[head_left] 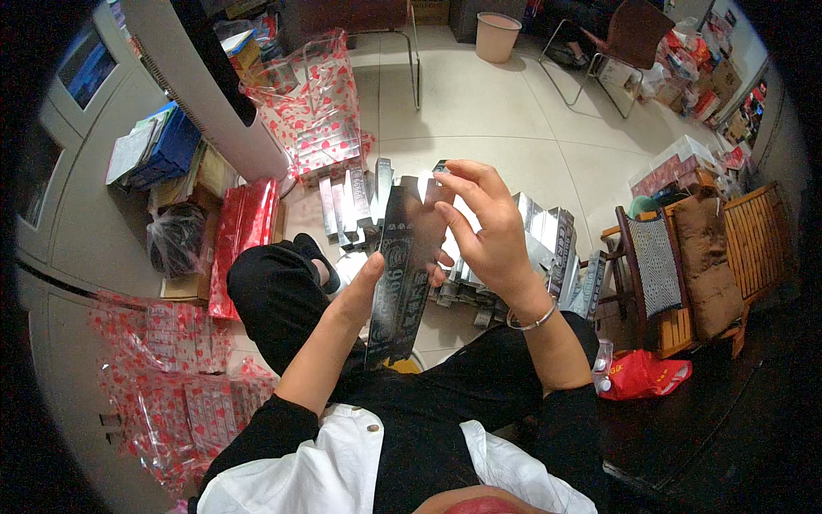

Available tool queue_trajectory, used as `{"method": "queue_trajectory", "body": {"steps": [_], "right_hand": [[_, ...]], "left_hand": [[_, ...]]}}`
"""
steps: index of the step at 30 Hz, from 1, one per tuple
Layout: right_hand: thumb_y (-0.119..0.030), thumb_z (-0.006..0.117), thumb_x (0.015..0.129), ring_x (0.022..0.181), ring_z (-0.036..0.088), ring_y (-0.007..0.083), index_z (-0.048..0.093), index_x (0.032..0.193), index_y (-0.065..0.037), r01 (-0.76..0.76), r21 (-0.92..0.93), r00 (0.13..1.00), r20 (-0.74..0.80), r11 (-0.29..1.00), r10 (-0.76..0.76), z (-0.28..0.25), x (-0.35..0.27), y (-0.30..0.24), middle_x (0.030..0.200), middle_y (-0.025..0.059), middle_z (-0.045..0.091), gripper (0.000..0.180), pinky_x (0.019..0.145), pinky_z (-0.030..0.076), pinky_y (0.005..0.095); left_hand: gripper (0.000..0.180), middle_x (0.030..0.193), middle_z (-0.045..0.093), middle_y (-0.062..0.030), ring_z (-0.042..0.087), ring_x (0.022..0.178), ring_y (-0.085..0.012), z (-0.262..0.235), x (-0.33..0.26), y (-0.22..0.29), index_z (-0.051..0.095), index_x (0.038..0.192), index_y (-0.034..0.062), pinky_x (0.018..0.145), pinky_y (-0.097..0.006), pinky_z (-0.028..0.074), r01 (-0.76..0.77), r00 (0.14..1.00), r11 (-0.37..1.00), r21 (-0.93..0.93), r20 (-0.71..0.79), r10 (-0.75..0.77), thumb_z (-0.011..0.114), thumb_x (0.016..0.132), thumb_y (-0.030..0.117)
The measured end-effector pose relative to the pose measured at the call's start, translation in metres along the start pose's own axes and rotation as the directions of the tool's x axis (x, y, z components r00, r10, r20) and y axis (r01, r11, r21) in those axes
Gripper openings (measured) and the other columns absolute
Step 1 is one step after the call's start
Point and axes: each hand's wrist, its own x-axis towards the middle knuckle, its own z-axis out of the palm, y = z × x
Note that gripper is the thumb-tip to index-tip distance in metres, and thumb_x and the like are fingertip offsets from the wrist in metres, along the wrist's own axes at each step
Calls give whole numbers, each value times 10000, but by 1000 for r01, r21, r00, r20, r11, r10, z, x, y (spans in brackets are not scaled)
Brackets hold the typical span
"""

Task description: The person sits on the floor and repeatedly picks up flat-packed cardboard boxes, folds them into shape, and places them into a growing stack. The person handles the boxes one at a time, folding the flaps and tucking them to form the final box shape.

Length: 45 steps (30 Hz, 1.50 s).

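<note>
A long, narrow, dark shiny carton (398, 287) stands tilted in front of me, with pale printing on its face. My left hand (355, 295) is closed round its middle, thumb on the near side and fingertips showing at the right edge. At the carton's upper end, my right hand (492, 227) has its thumb and fingers bent about the end flaps, which look raised. A bangle circles my right wrist. Beyond my hands, many similar silvery cartons (548, 236) lie in a heap on the floor, and several more cartons (347, 206) lie to the left of it.
Clear plastic with red hearts wraps bundles at the left (184, 377) and far left (317, 111). A red package (242, 240) leans beside a cardboard box. On the right are a wooden folding chair (685, 265) and a red bag (646, 374). A bin (497, 37) stands far off.
</note>
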Motion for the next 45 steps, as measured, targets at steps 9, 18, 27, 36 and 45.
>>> {"method": "queue_trajectory", "body": {"steps": [9,18,27,36,45], "right_hand": [[-131,776,809,1156,592,275,677,974,-38,-280,283,892,429,917,140,-24,14,5,1183,124,635,214,986,460,387],[-176,805,792,1205,557,253,685,968,-37,-284,422,860,509,861,34,-28,14,15,1229,149,617,255,1002,459,391],[-459,609,977,861,618,144,684,959,-1,-614,480,789,353,627,502,28,-12,1,854,71,657,464,773,509,307],[-317,561,1021,682,666,137,659,965,4,-477,773,707,55,419,705,-22,16,41,852,71,699,340,614,551,262],[-286,523,1041,740,669,145,642,940,9,-449,747,611,-144,490,778,-9,11,42,880,82,699,334,708,543,280]], "left_hand": [[1093,1190,616,-190,621,1042,-253,-8,-1,1,466,1373,-8,915,-358,497,36,999,994,107,-11,-35,673,661,796],[874,1146,642,-101,614,1050,-162,-6,-3,16,519,1336,-31,948,-327,478,30,996,993,116,85,-40,835,723,506],[335,927,701,-79,672,772,-113,-5,34,25,630,1071,-39,684,-250,542,-21,943,982,189,-321,82,778,853,167],[243,875,715,-43,644,746,-95,28,8,-2,714,952,3,705,-242,507,322,932,913,252,-252,-259,795,835,199],[1064,1360,445,-249,435,1294,-424,22,17,-23,286,1447,-18,1094,-491,351,-57,883,-19,998,59,466,865,679,438]]}}
